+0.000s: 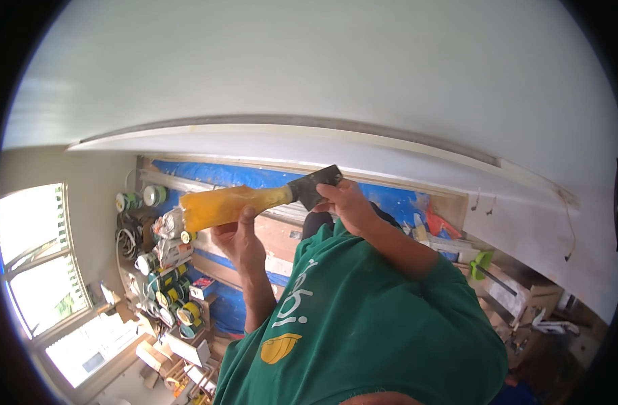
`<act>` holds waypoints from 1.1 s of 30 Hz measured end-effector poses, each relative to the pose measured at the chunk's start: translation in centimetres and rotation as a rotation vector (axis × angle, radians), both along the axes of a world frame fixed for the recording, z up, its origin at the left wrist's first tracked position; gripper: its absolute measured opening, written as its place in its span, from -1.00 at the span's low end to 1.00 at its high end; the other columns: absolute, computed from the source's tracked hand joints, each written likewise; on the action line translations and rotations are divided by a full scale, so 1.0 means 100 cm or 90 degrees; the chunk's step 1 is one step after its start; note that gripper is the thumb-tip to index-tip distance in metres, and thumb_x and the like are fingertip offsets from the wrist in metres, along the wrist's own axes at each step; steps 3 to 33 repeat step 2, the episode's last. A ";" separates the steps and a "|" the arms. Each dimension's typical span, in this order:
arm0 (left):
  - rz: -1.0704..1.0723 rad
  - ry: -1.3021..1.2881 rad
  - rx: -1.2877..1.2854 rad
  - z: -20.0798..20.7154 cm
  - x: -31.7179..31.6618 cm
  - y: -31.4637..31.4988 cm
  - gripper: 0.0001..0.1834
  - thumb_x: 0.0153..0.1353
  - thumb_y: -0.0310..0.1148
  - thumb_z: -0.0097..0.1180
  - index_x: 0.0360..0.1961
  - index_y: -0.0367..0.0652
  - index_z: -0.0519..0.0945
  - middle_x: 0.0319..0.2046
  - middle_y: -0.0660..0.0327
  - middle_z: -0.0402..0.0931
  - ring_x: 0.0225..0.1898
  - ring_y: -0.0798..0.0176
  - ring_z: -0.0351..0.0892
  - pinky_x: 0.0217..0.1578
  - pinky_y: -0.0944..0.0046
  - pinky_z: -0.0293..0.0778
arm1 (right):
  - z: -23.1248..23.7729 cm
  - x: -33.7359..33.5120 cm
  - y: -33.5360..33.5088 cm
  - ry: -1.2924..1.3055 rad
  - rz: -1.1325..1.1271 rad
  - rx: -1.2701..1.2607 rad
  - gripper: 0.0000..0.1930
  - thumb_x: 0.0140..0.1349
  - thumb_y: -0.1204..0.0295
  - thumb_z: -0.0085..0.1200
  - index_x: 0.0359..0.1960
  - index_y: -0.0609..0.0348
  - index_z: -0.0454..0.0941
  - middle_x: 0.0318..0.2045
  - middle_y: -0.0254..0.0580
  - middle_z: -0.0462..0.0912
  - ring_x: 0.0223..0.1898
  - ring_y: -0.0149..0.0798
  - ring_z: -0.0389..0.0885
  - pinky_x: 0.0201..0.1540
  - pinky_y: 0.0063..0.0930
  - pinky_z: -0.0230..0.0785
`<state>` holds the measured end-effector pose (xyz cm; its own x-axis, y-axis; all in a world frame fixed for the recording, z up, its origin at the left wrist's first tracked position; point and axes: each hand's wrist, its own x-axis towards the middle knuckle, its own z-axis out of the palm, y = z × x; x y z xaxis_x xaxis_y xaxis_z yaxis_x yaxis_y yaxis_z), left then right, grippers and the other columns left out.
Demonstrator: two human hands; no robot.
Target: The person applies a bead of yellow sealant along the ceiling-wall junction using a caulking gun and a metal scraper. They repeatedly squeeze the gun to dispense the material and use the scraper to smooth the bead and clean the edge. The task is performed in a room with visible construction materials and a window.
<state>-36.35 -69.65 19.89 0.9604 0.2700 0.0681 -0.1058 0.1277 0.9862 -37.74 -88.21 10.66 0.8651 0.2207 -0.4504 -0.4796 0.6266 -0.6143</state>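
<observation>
A scraper with a thick yellow handle [221, 204] and a dark flat blade [315, 185] is held up in front of my green shirt [363, 324]. My left hand [241, 239] grips the handle from below, thumb up against it. My right hand [346, 202] pinches the blade, with its fingers over the blade's lower edge. The blade points right and up toward a long white panel [288, 135].
A blue tarp [255, 177] covers the surface behind the hands, with wooden boards [282, 233] lying across it. Several tape rolls and cable coils [164, 270] crowd the left side beside a bright window [39, 256]. Cardboard boxes [525, 293], a green tool [482, 262] and an orange tool [438, 223] lie at right.
</observation>
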 end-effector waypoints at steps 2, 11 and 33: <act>0.052 -0.010 0.065 0.007 -0.008 -0.002 -0.49 0.10 -0.54 0.28 0.10 -0.29 0.41 -0.10 0.10 0.56 -0.03 0.24 0.53 0.09 0.26 0.41 | 0.003 0.001 -0.003 -0.006 0.057 -0.010 -0.71 0.27 0.36 0.07 -0.02 0.19 0.53 -0.11 -0.16 0.65 -0.13 -0.33 0.64 -0.18 -0.41 0.52; 0.052 -0.010 0.065 0.007 -0.008 -0.002 -0.49 0.10 -0.54 0.28 0.10 -0.29 0.41 -0.10 0.10 0.56 -0.03 0.24 0.53 0.09 0.26 0.41 | 0.003 0.001 -0.003 -0.006 0.057 -0.010 -0.71 0.27 0.36 0.07 -0.02 0.19 0.53 -0.11 -0.16 0.65 -0.13 -0.33 0.64 -0.18 -0.41 0.52; 0.052 -0.010 0.065 0.007 -0.008 -0.002 -0.49 0.10 -0.54 0.28 0.10 -0.29 0.41 -0.10 0.10 0.56 -0.03 0.24 0.53 0.09 0.26 0.41 | 0.003 0.001 -0.003 -0.006 0.057 -0.010 -0.71 0.27 0.36 0.07 -0.02 0.19 0.53 -0.11 -0.16 0.65 -0.13 -0.33 0.64 -0.18 -0.41 0.52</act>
